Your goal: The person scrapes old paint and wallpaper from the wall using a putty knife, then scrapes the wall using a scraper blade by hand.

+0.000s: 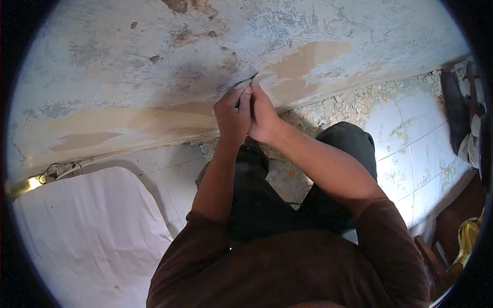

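My left hand point(231, 112) and my right hand point(264, 114) are closed together against the peeling wall point(128, 77). Between them is a scraper point(253, 77), of which only a thin dark edge shows, touching or very near the wall. My fingers hide its handle and most of its blade. Just right of the hands, a bare tan patch point(308, 59) shows where the pale paint is gone. Smaller dark pits mark the wall above.
Paint flakes and crumbs point(354, 102) lie along the wall's foot on the white floor tiles point(405, 154). A large pale sheet point(97, 231) covers the left side. Beside it are a lit lamp point(35, 182) and cables. Dark brown furniture point(454, 215) with a yellow cloth point(468, 238) stands at right.
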Motion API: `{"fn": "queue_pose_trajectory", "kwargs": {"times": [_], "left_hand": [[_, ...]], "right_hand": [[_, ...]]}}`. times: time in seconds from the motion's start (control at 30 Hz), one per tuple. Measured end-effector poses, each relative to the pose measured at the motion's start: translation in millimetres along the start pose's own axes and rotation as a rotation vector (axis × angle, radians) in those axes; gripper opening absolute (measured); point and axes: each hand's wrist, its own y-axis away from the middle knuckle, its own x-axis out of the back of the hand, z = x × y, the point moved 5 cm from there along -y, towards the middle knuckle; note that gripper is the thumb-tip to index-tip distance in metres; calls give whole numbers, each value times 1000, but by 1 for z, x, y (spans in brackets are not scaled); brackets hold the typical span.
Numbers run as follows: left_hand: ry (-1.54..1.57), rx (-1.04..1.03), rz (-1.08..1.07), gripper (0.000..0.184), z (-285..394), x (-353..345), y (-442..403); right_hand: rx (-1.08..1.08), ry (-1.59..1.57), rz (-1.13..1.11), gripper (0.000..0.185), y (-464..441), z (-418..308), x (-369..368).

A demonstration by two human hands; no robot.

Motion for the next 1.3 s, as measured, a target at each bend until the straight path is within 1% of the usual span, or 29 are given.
{"fn": "queue_pose_trajectory", "kwargs": {"times": [0.1, 0.13, 0.2, 0.27, 0.33, 0.4, 0.47, 0.5, 0.53, 0.57, 0.63, 0.73, 0.83, 0.93, 1.07, 1.13, 1.17, 1.23, 1.3], "left_hand": [[3, -28, -9, 16, -7, -10, -1], [-1, -25, -8, 16, -9, -10, -1], [-22, -91, -30, 16, -2, -12, -3], [-17, -80, -17, 16, -1, -7, -2], [-15, -71, -15, 17, 0, -9, 1], [14, 4, -30, 18, -6, -13, 0], [22, -36, -43, 18, -5, -19, -5], [36, -64, -63, 19, -3, -22, -6], [23, -44, -89, 19, -4, -23, -4], [29, -50, -82, 19, -1, -19, -3], [-93, -72, -27, 19, 3, -11, 0], [2, -30, -7, 19, 6, -15, -3], [4, -16, -65, 19, 3, -18, -4], [-67, -82, -39, 19, 3, -13, -2], [-46, -43, -38, 19, 3, -20, -1], [37, -54, -64, 19, 0, -25, -4], [39, -56, -56, 19, 1, -22, -3], [-55, -74, -37, 18, 6, -17, 0], [-18, -92, -8, 18, 4, -18, -1]], "right_hand": [[44, 33, -7, 59, -1, 0, -2], [41, -14, -32, 58, 3, -3, -4], [38, -50, -56, 56, 6, -5, -6], [18, -1, -7, 60, 4, -3, 0], [32, 6, -8, 60, 0, -2, 3], [48, 4, -20, 60, 2, -6, -2], [87, -23, 27, 56, 7, -13, -5], [86, -22, 25, 56, 5, -9, -1], [71, -53, 2, 56, 1, -7, 4], [58, -82, -19, 56, 2, -9, 1], [40, -58, -3, 57, 3, -4, 0], [40, -37, 18, 58, 2, -8, 2], [31, -32, -10, 61, 6, -8, -1], [40, -30, -20, 62, 3, -4, -3], [80, -9, -2, 63, 1, -12, 4], [50, -44, 15, 60, 5, -11, 3], [30, -76, 32, 58, 5, -12, 2], [37, -33, 6, 57, 3, -7, 2], [49, -9, -18, 57, 3, -9, 0]]}}
